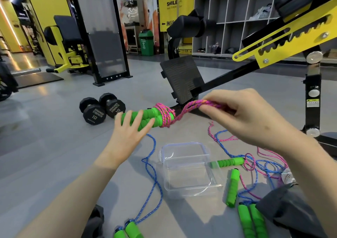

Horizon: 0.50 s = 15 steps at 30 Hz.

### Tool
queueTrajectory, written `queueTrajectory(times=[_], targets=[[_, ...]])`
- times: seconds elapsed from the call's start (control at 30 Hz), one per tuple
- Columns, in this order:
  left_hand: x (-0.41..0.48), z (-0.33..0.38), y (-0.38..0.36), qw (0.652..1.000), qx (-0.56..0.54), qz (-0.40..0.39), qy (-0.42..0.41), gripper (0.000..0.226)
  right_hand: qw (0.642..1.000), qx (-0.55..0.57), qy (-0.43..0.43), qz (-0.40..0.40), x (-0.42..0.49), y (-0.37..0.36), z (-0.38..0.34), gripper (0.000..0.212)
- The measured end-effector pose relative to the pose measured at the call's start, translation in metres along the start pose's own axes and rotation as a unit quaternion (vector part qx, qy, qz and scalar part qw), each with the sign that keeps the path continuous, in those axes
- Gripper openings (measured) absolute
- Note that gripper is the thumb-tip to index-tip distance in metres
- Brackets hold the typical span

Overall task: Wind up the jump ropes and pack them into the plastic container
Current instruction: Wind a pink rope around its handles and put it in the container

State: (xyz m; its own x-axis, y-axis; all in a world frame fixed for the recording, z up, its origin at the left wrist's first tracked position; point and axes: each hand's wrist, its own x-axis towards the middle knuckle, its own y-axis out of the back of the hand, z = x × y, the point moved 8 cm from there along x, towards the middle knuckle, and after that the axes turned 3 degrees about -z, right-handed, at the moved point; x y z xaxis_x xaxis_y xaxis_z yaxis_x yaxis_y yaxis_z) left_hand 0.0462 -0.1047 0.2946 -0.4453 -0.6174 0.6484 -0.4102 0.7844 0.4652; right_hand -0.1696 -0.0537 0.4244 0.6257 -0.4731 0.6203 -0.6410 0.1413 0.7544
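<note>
Left hand gripping paired green handles of pink jump rope, fingers wrapping over them. Right hand pinching bundled pink rope strands, pulling taut. Handles' long axis running left-right, rope-wound ends pointing right, held above and beyond clear plastic container. Container sitting open on grey gym floor. Blue jump rope trailing left of container; loose green handles and tangled pink-blue cords lying right of it. Two dumbbells resting beyond container, left. Yellow-black bench frame standing beyond container, right.
</note>
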Motion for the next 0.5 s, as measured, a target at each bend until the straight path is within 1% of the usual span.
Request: queueTrajectory(times=[0.13, 0.27, 0.37, 0.5], targets=[[0.004, 0.03, 0.021, 0.993, -0.032, 0.031, -0.105, 0.065, 0.994, 0.036, -0.018, 0.103, -0.003, 0.02, 0.014, 0.016], [0.005, 0.055, 0.042, 0.979, -0.082, 0.074, -0.169, 0.052, 0.98, 0.075, -0.057, 0.176, -0.01, 0.035, 0.039, 0.01], [0.004, 0.071, 0.058, 0.966, -0.116, 0.104, -0.208, 0.046, 0.97, 0.087, -0.102, 0.204, -0.016, 0.037, 0.064, 0.012], [0.005, 0.087, 0.085, 0.95, -0.153, 0.167, -0.215, 0.039, 0.95, 0.145, -0.167, 0.219, -0.025, 0.027, 0.099, 0.018]])
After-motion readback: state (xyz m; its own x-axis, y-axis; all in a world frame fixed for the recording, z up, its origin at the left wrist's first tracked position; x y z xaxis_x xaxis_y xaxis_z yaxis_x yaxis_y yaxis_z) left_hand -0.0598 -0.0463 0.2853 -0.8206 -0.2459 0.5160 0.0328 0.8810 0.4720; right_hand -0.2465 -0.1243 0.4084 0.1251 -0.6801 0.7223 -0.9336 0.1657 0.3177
